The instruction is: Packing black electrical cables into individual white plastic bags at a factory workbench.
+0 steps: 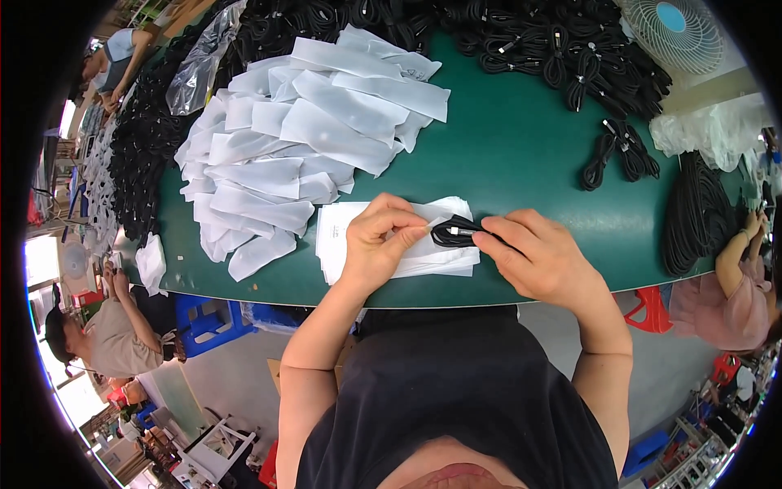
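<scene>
Black cable coil point(453, 232) half-hidden under hands point(538, 253)

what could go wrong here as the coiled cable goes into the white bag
The coiled black cable is held by the right hand at the mouth of a thin white bag that the left hand pinches; it may uncoil or snag. The loose stack of bags beneath lies near the table edge and could slide off.

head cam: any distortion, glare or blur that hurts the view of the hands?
Head view: heavy fisheye, the green table edge bows and corners go black; blown-out window glare at far left; left hand, right hand and the coiled black cable are sharp and evenly lit.
</scene>
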Action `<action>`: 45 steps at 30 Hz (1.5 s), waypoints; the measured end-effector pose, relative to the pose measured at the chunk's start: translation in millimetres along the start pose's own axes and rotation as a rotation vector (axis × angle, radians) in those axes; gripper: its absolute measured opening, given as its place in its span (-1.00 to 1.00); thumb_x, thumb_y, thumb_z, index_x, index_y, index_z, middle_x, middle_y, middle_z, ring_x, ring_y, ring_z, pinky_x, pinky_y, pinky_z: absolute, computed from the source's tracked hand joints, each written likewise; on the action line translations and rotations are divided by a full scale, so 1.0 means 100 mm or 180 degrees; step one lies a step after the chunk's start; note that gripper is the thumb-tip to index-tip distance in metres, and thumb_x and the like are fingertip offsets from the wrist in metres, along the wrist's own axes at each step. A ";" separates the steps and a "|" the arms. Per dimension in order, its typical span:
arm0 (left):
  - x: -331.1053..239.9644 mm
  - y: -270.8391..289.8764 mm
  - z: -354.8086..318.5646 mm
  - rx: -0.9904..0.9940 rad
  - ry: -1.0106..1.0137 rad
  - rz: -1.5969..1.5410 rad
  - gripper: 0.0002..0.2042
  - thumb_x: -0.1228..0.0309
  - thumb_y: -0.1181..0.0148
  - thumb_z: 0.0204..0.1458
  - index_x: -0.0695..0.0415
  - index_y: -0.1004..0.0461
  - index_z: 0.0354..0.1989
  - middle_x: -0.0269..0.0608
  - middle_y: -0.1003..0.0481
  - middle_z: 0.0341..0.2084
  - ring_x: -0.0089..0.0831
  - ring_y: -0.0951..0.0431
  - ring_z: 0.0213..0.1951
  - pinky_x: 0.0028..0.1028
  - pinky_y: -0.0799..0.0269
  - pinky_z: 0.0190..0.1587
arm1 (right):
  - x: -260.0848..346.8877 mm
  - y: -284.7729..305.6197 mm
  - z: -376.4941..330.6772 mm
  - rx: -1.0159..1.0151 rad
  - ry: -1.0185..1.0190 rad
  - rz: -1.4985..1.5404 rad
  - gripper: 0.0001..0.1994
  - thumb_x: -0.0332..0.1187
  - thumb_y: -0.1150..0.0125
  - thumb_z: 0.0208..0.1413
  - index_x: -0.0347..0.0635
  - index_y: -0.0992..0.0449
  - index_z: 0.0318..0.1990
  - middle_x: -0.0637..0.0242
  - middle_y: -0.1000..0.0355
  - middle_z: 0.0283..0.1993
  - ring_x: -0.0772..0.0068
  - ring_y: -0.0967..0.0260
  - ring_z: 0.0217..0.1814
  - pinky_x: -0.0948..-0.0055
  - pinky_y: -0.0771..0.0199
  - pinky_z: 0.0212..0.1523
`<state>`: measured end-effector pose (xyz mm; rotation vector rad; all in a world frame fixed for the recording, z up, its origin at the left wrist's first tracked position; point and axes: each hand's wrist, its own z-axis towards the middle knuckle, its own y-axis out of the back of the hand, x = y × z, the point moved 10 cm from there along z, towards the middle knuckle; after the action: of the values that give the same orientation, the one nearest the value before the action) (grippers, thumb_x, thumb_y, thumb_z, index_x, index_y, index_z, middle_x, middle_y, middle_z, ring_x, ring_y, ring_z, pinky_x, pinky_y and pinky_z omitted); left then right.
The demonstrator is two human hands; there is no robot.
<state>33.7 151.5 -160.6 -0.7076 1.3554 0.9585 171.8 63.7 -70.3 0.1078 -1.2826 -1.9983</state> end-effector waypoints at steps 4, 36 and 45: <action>-0.06 -0.02 -0.02 0.0051 -0.0154 -0.0152 -0.91 0.60 -0.29 -0.11 0.19 -0.58 -0.40 -0.29 -0.43 -0.39 -0.56 -0.37 -0.40 -0.59 -0.26 -0.37 | 0.00 0.09 0.10 0.0171 -0.0037 0.0008 -0.65 -0.57 -0.27 -0.31 -0.25 -0.49 -0.22 0.29 -0.40 -0.19 0.31 -0.37 -0.33 0.41 -0.42 -0.46; -0.68 -0.28 0.15 0.0417 -0.0628 -0.1308 -0.94 0.54 -0.19 0.05 0.22 -0.45 -0.33 -0.16 -0.34 -0.23 -0.47 -0.33 -0.22 -0.52 -0.29 -0.19 | 0.15 0.35 0.57 -0.0340 -0.0097 0.0771 -0.47 -0.16 -0.40 -0.21 -0.12 -0.42 -0.03 0.29 -0.32 -0.22 0.40 -0.38 -0.42 0.48 -0.40 -0.52; -0.69 0.20 0.45 -0.0428 -0.0586 -0.1884 -0.87 0.41 -0.04 0.18 0.19 -0.32 -0.20 -0.15 -0.37 -0.13 -0.49 -0.42 -0.35 -0.50 -0.35 -0.22 | -1.81 0.11 0.14 -0.0385 -0.1703 -0.1474 -0.72 -0.42 -0.13 0.02 -0.28 -0.44 -0.09 0.15 -0.40 -0.15 0.09 -0.34 -0.09 0.23 -0.39 -0.09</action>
<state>40.8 189.4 -85.4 -1.0234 0.8475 0.6189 301.7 184.9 -110.0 -0.2245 -1.5612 -2.6149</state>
